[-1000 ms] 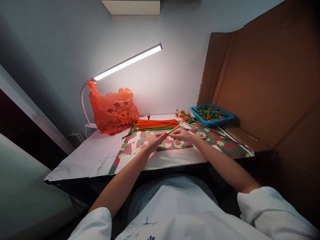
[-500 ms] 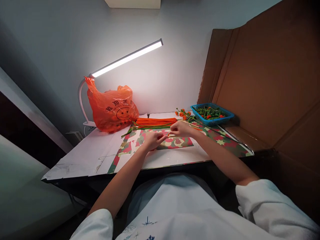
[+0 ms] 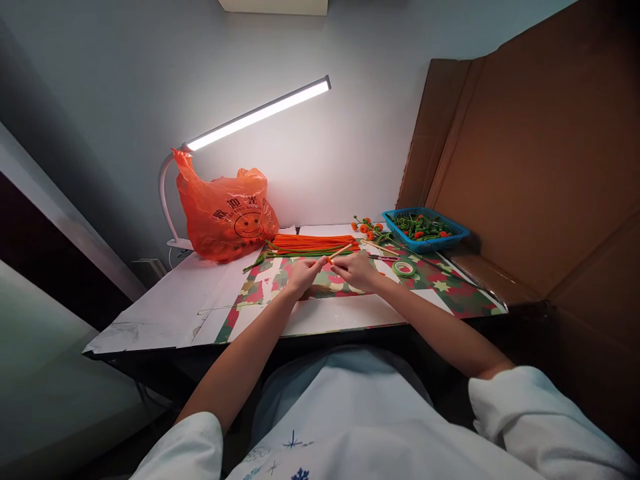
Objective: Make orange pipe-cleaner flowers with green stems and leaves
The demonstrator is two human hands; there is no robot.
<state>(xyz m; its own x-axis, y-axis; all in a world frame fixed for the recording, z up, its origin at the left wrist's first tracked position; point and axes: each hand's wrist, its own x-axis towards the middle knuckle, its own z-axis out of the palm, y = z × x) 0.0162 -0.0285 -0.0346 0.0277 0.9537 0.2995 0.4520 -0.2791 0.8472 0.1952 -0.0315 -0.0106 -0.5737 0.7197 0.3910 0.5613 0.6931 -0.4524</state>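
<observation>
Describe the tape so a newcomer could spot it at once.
Find the blue basket at the back right of the table. Between it and the right hand, the tape lies on the patterned sheet. It is a green ring with a paler band, unlike the long, straight orange stems.

L fingers [image 3: 319, 265], R fingers [image 3: 341, 265] at stick [image 3: 342, 251], orng strip [image 3: 329, 261]; grn tape [image 3: 404, 269] nr.

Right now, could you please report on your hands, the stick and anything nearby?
Left hand, right hand close together, fingers at lower end of stick; exact grip unclear. Stick slanted, far end free. Orange stems just beyond; tape roll to the right.
</observation>
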